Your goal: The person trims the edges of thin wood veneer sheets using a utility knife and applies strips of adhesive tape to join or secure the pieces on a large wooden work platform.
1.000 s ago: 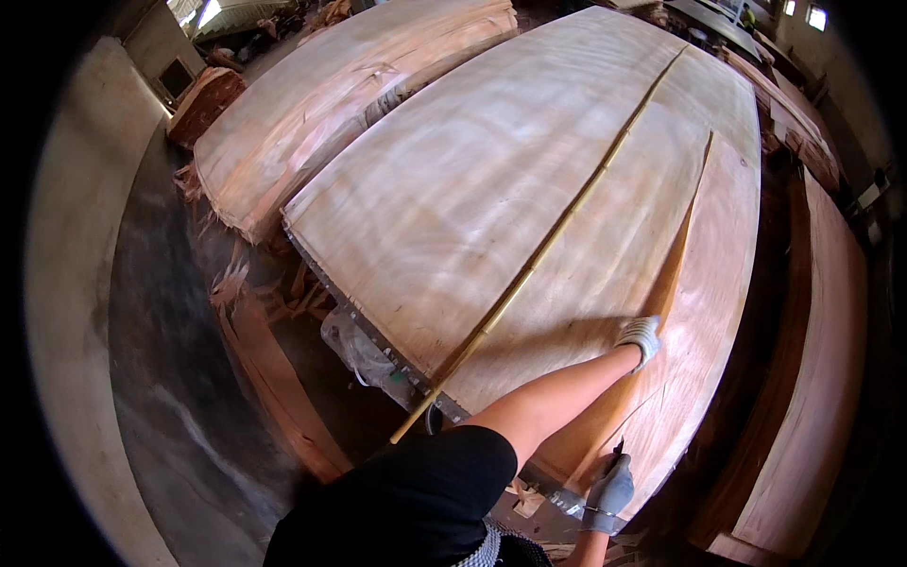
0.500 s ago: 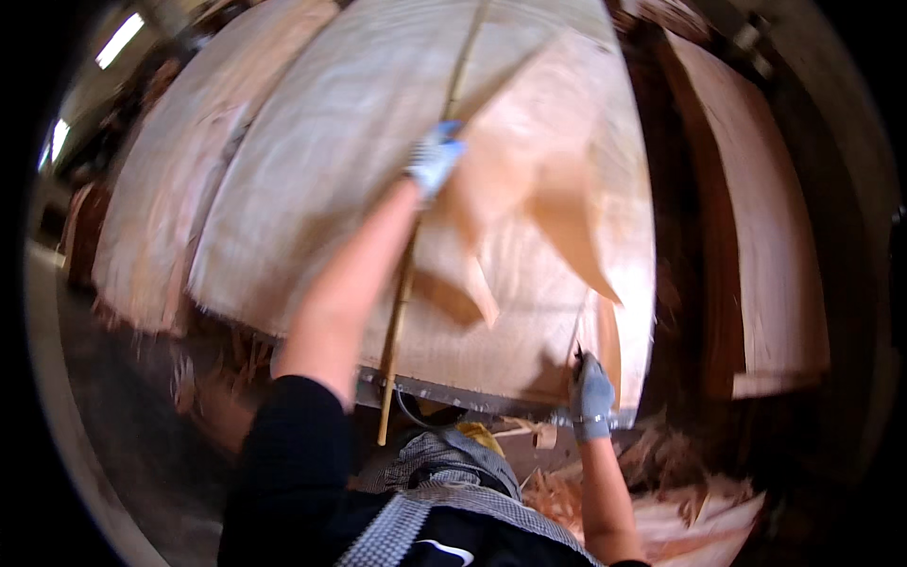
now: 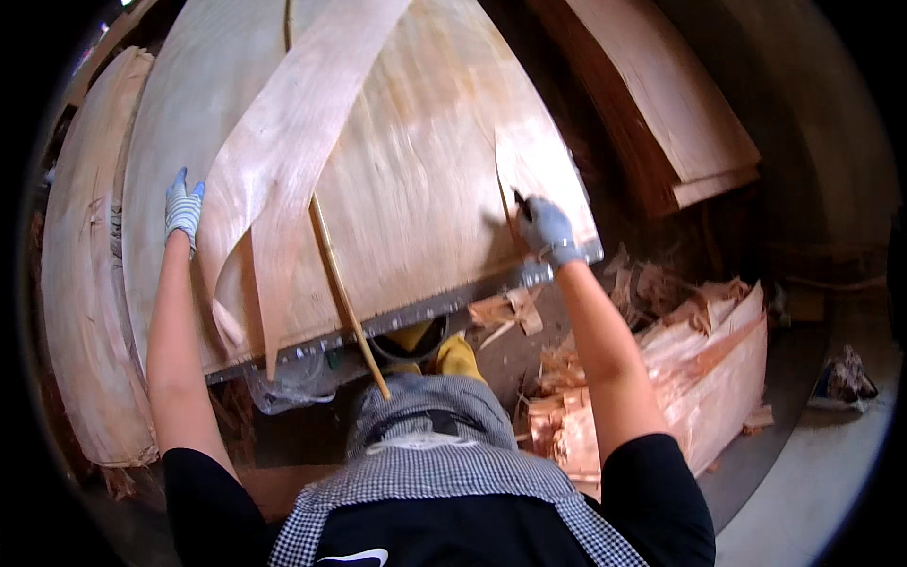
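Note:
A wide stack of pale wood veneer sheets (image 3: 416,189) lies before me. Across its left half rests a long, loose veneer strip (image 3: 293,123), curled at its near end. My left hand (image 3: 182,210), in a striped glove, is at the strip's left side with its fingers apart. A thin yellow stick (image 3: 333,265) runs under that strip and past the near edge. Gripped in my grey-gloved right hand (image 3: 548,230) is a small black tool (image 3: 520,200), its kind unclear. That hand is low over the stack's near right corner, beside a narrow pointed veneer piece (image 3: 529,156).
Another veneer stack (image 3: 99,255) lies at far left, and a thicker one (image 3: 675,94) at far right. Torn veneer scraps (image 3: 680,359) are heaped at near right. Clear plastic (image 3: 288,386) hangs below the table's near edge (image 3: 425,302).
The loose veneer has swung leftward across the stick. My left hand has moved from near the stick to the left and opened. My right hand stays near the front right corner. The view has shifted.

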Demonstrator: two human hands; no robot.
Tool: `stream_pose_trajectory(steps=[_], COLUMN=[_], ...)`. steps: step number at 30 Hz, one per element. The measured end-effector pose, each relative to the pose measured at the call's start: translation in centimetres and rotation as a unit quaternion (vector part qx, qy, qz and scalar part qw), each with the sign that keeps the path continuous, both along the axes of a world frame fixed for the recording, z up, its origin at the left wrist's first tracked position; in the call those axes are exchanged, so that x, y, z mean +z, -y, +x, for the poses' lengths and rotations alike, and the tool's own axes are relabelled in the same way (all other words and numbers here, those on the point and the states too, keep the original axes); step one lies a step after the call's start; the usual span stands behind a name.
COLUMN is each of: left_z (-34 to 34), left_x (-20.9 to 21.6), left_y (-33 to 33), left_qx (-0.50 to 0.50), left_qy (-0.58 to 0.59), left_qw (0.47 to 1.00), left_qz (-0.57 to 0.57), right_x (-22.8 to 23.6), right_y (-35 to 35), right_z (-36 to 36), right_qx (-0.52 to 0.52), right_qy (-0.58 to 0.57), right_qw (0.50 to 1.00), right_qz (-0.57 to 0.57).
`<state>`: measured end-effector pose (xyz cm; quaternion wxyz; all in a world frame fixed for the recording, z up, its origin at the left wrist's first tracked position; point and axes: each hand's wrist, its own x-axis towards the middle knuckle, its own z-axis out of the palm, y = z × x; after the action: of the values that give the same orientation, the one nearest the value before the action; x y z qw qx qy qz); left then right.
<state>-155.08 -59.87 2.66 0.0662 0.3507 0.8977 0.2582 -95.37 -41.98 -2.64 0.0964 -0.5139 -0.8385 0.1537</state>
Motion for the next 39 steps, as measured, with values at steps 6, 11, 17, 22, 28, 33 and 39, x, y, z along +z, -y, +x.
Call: stream_pose_trajectory(steps=[6,11,17,22,28,33,39], left_z=[12.0,20.5,27.7,30.1,36.7,42.7,46.8], left_x=[1.7,-0.9,-0.1,-2.0,-0.9,-3.3,-6.8], left_y=[2.5,8.3,8.8,7.4,0.6,-11.3,-23.2], left_qx=[-0.214,-0.318,-0.432,-0.474,-0.447,-0.346,-0.145], left_qy=[-0.138,-0.123,-0.08,-0.076,-0.012,-0.018,-0.123], left_qw=[0.964,0.938,0.898,0.877,0.894,0.937,0.982], left_qz=[0.081,0.055,0.03,0.01,0.026,0.052,0.004], right_x=[2.1,-1.5,-3.6,-2.4,3.2,2.2,1.4], right_y=[2.1,10.3,11.1,9.9,6.2,-0.2,-11.4], right_z=[4.7,10.6,8.7,9.6,13.3,21.5,17.6], right_qx=[-0.187,-0.405,-0.389,-0.347,-0.196,-0.13,-0.014], right_qy=[-0.341,-0.423,-0.588,-0.393,-0.163,-0.206,-0.287], right_qw=[0.921,0.791,0.613,0.747,0.839,0.906,0.858], right_qz=[-0.023,-0.177,-0.356,-0.408,-0.481,-0.348,-0.425])
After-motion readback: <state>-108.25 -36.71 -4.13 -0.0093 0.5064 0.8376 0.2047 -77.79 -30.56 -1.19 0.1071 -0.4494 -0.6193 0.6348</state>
